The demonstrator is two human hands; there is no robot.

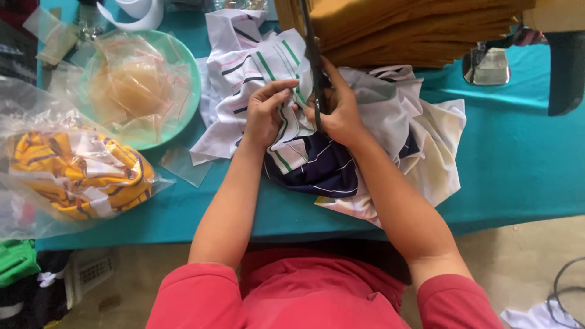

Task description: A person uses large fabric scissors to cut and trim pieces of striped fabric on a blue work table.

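Around the pile of striped cloth pieces (317, 122), the count runs so: 2 hands, the left hand (265, 113) and the right hand (338, 113), both on the pile; 1 pair of dark scissors (314, 61) above it; 1 green bowl (183, 55) to its left; 1 clear bag of yellow striped cloth (73, 170) further left; 1 stack of mustard fabric (414, 30) behind it.

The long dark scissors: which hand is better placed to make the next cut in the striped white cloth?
Probably the right hand: it already grips the long dark scissors, blades pointing away over the striped white cloth. The left hand pinches the cloth beside them, so it can hold it taut.
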